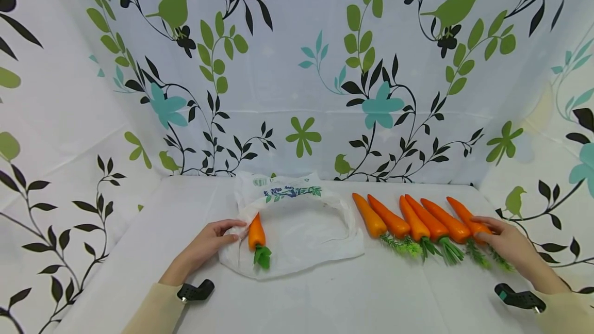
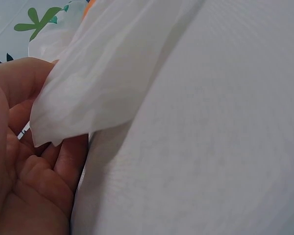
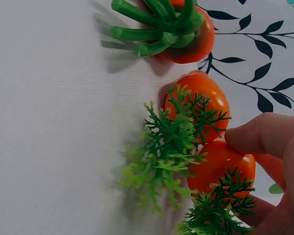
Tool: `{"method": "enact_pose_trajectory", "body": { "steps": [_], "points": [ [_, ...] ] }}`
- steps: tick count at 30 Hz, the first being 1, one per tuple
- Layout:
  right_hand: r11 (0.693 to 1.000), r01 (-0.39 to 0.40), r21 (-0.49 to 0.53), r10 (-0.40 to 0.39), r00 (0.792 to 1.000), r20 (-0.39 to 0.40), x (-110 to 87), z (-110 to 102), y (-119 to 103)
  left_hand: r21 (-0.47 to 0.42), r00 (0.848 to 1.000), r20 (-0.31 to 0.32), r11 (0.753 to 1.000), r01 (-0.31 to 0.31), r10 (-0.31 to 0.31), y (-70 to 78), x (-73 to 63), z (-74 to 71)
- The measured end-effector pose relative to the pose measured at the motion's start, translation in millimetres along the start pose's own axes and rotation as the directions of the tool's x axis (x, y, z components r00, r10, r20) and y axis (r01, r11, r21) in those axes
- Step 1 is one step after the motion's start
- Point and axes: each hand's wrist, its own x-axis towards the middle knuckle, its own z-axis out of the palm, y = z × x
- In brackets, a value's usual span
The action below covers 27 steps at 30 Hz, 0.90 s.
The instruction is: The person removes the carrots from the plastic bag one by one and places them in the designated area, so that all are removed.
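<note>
On the left, my left hand [image 1: 211,245] pinches the side edge of a white plastic bag [image 1: 306,241]. The left wrist view shows a flap of the bag [image 2: 98,93] between the thumb and curled fingers. One orange toy carrot [image 1: 256,233] with a leafy green top lies at the bag's left side, its tip under the bag's edge. At the far right my right hand [image 1: 508,241] grips the rightmost carrot [image 1: 461,210], thumb and fingers on either side. In the right wrist view that carrot [image 3: 218,166] sits right against its neighbour [image 3: 210,95].
Several more carrots [image 1: 387,215] lie side by side in a slanted row right of the bag, green tops toward me. A white cloth [image 1: 315,303] covers the table. Behind it hangs a curtain [image 1: 297,92] printed with leaves and birds.
</note>
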Motion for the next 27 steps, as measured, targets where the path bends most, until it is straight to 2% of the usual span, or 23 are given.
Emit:
{"method": "enact_pose_trajectory", "body": {
  "steps": [15,27],
  "points": [
    [1.000,0.016,0.012,-0.016,1.000,0.005,-4.3,8.2,-5.8,0.000,1.000,0.001,1.000,-0.003,0.003,3.5,-0.5,1.0],
    [1.000,0.001,0.027,-0.002,1.000,0.021,-3.8,9.2,-3.5,0.005,1.000,0.000,1.000,-0.011,0.011,0.3,-0.7,0.6]
  ]
}}
